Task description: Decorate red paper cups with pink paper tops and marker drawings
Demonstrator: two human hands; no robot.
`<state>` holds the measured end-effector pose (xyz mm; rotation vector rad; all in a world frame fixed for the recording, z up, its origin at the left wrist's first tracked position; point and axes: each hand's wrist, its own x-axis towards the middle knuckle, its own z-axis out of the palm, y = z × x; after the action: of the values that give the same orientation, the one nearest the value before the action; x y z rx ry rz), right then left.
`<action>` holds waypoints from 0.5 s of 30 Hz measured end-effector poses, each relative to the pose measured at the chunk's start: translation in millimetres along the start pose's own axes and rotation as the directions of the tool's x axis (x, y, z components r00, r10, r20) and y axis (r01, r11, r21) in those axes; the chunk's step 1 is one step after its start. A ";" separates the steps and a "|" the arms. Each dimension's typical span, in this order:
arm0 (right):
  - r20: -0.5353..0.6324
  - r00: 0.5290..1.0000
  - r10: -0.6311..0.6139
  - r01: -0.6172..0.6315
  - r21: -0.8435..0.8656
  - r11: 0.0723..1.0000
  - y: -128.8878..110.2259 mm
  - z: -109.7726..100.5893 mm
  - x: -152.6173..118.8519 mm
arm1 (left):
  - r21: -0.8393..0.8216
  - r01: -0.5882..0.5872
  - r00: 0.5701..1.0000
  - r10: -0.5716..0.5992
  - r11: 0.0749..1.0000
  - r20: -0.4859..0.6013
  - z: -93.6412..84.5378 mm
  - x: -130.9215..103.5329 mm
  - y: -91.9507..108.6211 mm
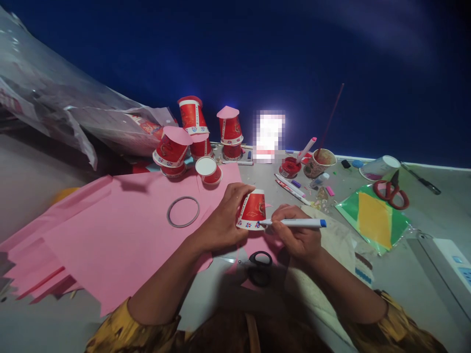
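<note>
Wrapped round a red paper cup [253, 208], my left hand [228, 215] holds it from the left side. The cup is upside down, its wide white rim at the bottom and marked with small blue and red drawings. A white marker with a blue end [301, 223] is pinched in my right hand [298, 235], its tip at the rim's right part. Black-handled scissors [260, 268] lie just below the cup. A grey ring [183, 212] rests on the pink paper [140, 230] to the left.
Behind stand several stacked red cups [231, 128], some with pink tops, and a bright blurred screen [270, 136]. Farther right are a red jar [290, 167], loose markers [292, 189], a patterned cup [319, 164], red-handled scissors [390, 193] on green and yellow sheets, and a white cloth [312, 284].
</note>
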<state>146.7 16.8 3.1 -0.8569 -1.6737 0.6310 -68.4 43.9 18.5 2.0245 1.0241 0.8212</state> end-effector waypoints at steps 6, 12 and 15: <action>-0.010 0.999 -0.032 0.032 0.020 0.999 0.9 -1.4 0.6 | 0.003 0.009 1.000 -0.009 1.000 0.006 -0.6 -0.6 -1.2; -0.022 0.999 -0.030 0.031 0.038 0.999 0.0 -0.2 0.0 | 0.035 0.031 0.999 -0.031 0.999 0.015 -0.9 -1.0 0.2; 0.002 0.999 -0.045 0.045 0.031 0.999 -1.3 0.1 -0.4 | 0.045 0.018 0.999 -0.020 0.999 0.030 0.1 -0.5 -0.2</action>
<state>146.3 15.7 3.9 -0.7944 -1.6766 0.6259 -68.7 43.6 18.2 2.0556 1.0520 0.7620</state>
